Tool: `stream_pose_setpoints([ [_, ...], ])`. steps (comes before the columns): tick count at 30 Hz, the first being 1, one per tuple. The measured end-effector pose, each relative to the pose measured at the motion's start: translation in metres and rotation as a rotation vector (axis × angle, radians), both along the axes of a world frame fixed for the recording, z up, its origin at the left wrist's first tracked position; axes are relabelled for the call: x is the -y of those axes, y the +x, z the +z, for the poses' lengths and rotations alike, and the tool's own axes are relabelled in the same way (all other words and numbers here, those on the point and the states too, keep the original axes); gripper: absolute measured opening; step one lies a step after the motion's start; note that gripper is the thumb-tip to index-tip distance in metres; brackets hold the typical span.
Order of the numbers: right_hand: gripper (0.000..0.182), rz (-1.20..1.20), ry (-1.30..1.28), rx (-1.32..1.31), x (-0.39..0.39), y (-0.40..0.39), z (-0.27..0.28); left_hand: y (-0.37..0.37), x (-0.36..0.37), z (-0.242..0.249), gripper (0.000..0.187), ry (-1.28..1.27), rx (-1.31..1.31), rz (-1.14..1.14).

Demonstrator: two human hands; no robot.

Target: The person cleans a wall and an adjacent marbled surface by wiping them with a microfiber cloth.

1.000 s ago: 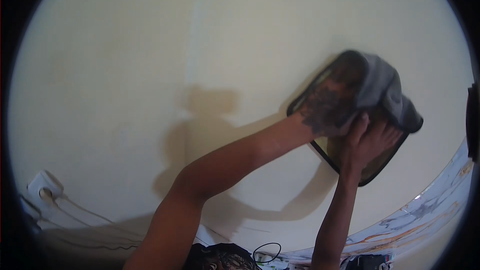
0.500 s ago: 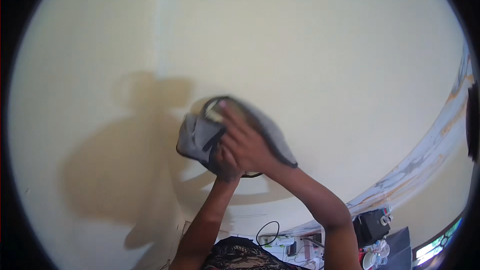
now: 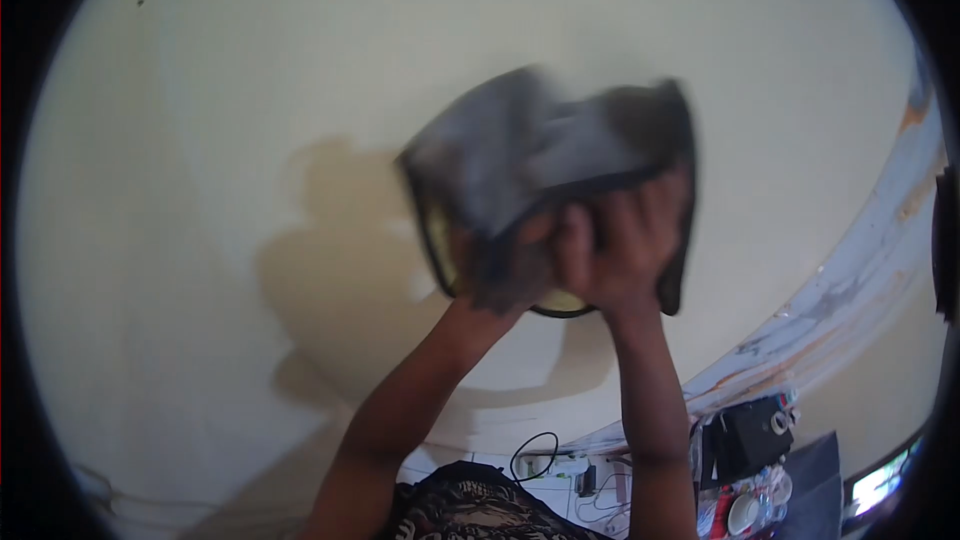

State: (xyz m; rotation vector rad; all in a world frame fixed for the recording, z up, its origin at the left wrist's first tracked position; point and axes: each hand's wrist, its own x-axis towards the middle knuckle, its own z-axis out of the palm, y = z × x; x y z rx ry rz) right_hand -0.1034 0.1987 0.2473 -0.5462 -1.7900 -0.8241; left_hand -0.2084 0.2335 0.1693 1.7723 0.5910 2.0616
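A grey cloth (image 3: 590, 145) with black edging and a pale yellow underside is raised in front of the wall, blurred by motion. My left hand (image 3: 515, 268) grips its lower left part, the fingers partly hidden in the folds. At the lower right of the cloth, my right hand (image 3: 628, 245) is closed on it, thumb toward the left hand and fingers up over the black edge. Two peaks of the fabric stand above my hands, with a dip between them.
A cream wall (image 3: 760, 140) fills most of the view, with shadows of me on its left part. Marble-patterned trim (image 3: 790, 340) curves down the right. Low on the right are a black box (image 3: 748, 437), a white cup (image 3: 743, 513) and a looped black cable (image 3: 535, 457).
The cloth has moved up and to the right and spread wider. My hands, crossed over each other before, are now side by side on it. The view has shifted rightward along the wall.
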Motion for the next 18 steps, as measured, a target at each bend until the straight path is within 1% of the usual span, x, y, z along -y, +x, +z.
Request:
stream_pose_setpoints([
  [2,0.031,-0.071,0.035,-0.175,-0.004,0.031,-0.016,0.022,-0.003,0.021,0.063,-0.138,0.245,-0.535],
  [3,0.034,-0.098,0.026,-0.215,-0.005,0.045,-0.025,0.027,-0.003,0.02,0.063,-0.14,0.253,-0.489],
  [4,0.037,-0.128,0.017,-0.254,-0.002,0.056,-0.036,0.032,-0.002,0.018,0.061,0.028,-0.014,-0.272],
  [6,0.049,-0.078,-0.07,-0.492,-0.005,0.06,-0.08,0.034,0.003,0.018,0.058,0.343,-0.553,0.161],
  [7,0.054,-0.151,-0.081,-0.507,-0.004,0.059,-0.102,0.033,0.003,0.023,0.057,0.5,-0.821,0.374],
  [8,0.06,-0.236,-0.086,-0.533,-0.006,0.052,-0.119,0.029,0.003,0.032,0.057,0.516,-0.818,0.387],
  [9,0.06,-0.233,-0.077,-0.532,-0.015,0.044,-0.132,0.024,0.004,0.041,0.056,0.644,-1.014,0.499],
  [10,0.064,-0.131,-0.081,-0.625,-0.018,0.03,-0.14,0.016,0.007,0.047,0.055,0.756,-1.213,0.613],
  [11,0.068,-0.025,-0.093,-0.725,-0.018,0.023,-0.145,0.015,0.01,0.053,0.051,0.775,-1.267,0.665],
  [12,0.068,-0.015,-0.091,-0.723,-0.016,0.017,-0.143,0.007,0.013,0.062,0.051,0.774,-1.268,0.677],
  [14,0.067,-0.077,-0.134,-0.614,0.0,-0.011,-0.099,-0.02,0.016,0.088,0.051,0.796,-1.211,0.693],
  [15,0.067,-0.064,-0.125,-0.608,0.002,-0.025,-0.082,-0.037,0.014,0.098,0.051,0.831,-1.116,0.67],
  [16,0.067,-0.117,-0.091,-0.539,0.0,-0.037,-0.065,-0.056,0.016,0.107,0.051,0.833,-1.111,0.686],
  [17,0.067,-0.173,-0.054,-0.471,-0.002,-0.051,-0.047,-0.076,0.02,0.116,0.051,0.733,-0.905,0.589],
  [18,0.066,-0.179,-0.021,-0.391,-0.003,-0.054,-0.032,-0.084,0.021,0.119,0.051,0.622,-0.707,0.485],
])
